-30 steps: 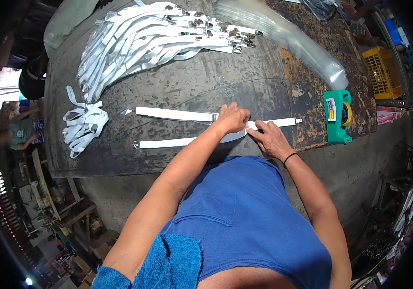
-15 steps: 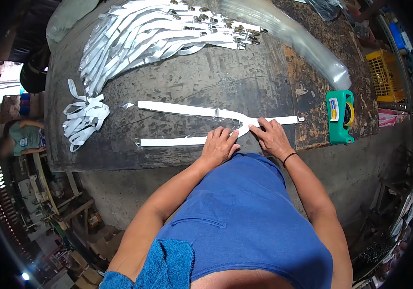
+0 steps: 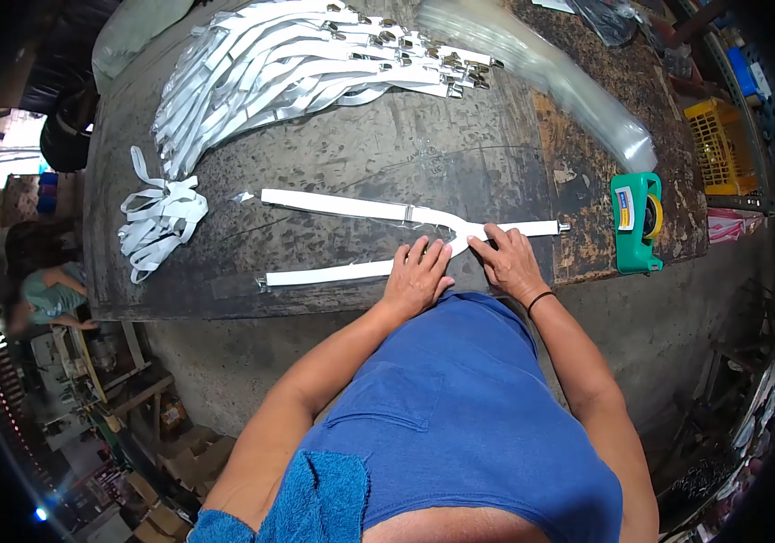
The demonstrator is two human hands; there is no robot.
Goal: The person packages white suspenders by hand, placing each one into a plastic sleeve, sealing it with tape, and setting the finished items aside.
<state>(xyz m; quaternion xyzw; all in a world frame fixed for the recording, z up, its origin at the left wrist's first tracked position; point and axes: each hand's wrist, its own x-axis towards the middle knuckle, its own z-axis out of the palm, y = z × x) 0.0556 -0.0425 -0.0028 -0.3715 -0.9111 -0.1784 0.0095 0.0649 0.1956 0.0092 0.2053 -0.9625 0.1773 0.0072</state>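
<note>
A pair of white suspenders lies in a Y shape on the dark table, its two long straps pointing left and its single short strap pointing right. Metal clips show at the lower-left end and the right end. My left hand rests with fingers spread on the lower strap, just left of the join. Across the join, my right hand touches the suspenders with its fingers apart, thumb side toward the left hand. Thin clear plastic glints by the straps near the join.
A heap of white suspenders with metal clips lies at the back. Left of my work is a bundle of white straps. Clear plastic sleeves and a green tape dispenser are on the right. A person sits beyond the left edge.
The lower strap's left end has shifted slightly toward me, widening the Y. My left hand has moved a little, its fingers more spread. The person at the left has shifted posture.
</note>
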